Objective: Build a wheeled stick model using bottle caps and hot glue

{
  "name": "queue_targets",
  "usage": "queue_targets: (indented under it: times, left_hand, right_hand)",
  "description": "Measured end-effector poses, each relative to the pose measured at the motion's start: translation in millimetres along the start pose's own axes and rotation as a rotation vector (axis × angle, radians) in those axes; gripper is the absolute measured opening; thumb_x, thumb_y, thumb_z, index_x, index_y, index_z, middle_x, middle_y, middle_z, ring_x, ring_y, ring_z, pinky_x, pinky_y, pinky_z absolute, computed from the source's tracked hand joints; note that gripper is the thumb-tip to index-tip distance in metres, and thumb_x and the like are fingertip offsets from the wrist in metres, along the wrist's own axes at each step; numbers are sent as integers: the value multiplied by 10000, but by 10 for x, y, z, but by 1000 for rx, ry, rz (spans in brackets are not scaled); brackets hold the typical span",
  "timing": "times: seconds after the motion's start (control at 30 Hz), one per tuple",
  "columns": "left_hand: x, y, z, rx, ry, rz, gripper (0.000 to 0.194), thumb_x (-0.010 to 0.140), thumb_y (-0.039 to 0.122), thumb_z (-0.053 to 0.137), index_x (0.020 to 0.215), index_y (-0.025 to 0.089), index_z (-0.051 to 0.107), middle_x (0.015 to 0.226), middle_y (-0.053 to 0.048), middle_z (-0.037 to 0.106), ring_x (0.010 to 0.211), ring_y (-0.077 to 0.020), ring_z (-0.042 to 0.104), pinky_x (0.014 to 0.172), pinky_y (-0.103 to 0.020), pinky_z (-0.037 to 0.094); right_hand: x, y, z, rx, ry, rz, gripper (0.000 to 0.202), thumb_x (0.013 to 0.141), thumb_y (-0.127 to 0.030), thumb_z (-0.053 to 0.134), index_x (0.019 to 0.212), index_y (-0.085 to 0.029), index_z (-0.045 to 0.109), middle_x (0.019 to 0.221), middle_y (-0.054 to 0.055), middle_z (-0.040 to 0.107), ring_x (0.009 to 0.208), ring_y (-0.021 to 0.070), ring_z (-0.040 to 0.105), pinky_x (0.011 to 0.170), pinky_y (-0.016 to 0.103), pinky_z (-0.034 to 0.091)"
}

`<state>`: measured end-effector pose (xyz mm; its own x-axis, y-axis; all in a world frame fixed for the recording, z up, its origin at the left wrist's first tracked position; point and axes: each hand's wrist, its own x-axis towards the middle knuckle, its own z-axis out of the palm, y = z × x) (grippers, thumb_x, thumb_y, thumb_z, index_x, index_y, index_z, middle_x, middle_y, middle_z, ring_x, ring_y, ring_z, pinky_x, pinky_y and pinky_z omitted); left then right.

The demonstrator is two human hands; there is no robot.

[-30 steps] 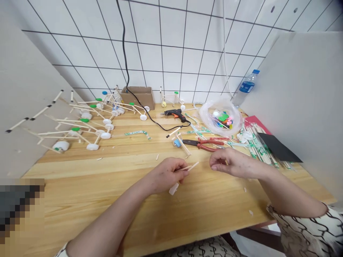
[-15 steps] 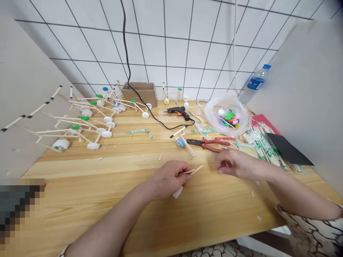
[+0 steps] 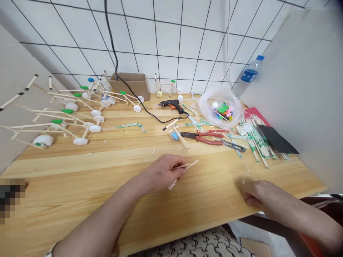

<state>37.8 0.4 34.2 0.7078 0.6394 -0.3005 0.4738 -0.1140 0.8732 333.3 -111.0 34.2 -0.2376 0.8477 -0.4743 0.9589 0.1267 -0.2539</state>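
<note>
My left hand [image 3: 162, 174] pinches thin wooden sticks [image 3: 193, 164] above the counter [image 3: 206, 200], fingers [image 3: 179, 174] closed; squeezing harder could snap them. My right hand [image 3: 261, 195] curls near the front edge (blurred on my feed, I can't tell if it's holding anything).

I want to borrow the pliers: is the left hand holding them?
No, the pliers lie on the table, and the left hand holds thin sticks.
</note>
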Motion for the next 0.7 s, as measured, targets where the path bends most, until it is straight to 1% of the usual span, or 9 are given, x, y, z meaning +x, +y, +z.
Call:
queue_targets:
  times: [0.07,0.13,0.23,0.3,0.47,0.6,0.67,0.7]
  left_hand:
    - [-8,15,-7,-12,2,-5,204,795,287,448,631,172,485,591,26,478,567,-119,453,507,-203,307]
    - [-14,27,-16,-14,25,-6,213,791,290,454,621,169,497,585,26,492,560,-119,458,511,-207,316]
    - [-23,49,-28,-4,68,-17,220,778,288,472,599,165,506,572,30,494,538,-113,448,508,-211,321]
    - [-32,63,-35,-1,85,-23,218,776,278,469,594,163,507,561,35,484,524,-107,434,505,-211,324]
    - [-52,65,-59,-4,143,13,218,772,273,474,588,162,512,537,41,473,498,-97,403,491,-211,311]
    - [-53,48,-89,-9,174,43,179,751,263,507,609,157,533,540,42,490,501,-91,401,491,-205,307]
    - [-51,46,-106,-26,181,72,153,745,245,516,626,152,540,553,38,512,513,-87,419,501,-198,311]
    - [-52,47,-116,-32,187,89,154,751,242,511,632,149,542,569,32,528,519,-85,428,508,-197,316]
  right_hand:
    - [-7,20,-37,20,-10,1,165,751,-121,431,604,-195,413,603,-11,525,518,108,437,494,240,271]
    - [11,66,-75,54,31,11,160,781,-167,425,625,-200,421,602,-11,526,516,110,435,490,237,283]
    - [83,126,-97,63,151,69,88,767,-195,444,681,-210,439,607,-14,535,529,121,456,494,235,311]
    - [140,127,-89,30,190,106,73,759,-190,435,690,-213,430,605,-17,538,541,130,477,510,238,331]
    - [206,69,-47,-47,185,173,139,789,-208,396,661,-205,452,669,24,599,599,159,540,560,261,360]
    - [174,77,2,-117,237,193,162,790,-228,418,632,-204,445,607,26,559,542,158,490,523,270,329]
    - [141,21,34,-56,226,152,144,790,-231,436,653,-204,471,581,10,535,518,147,460,506,265,320]
    - [123,-43,52,8,208,101,122,791,-228,446,683,-203,496,587,5,535,522,142,457,506,261,326]
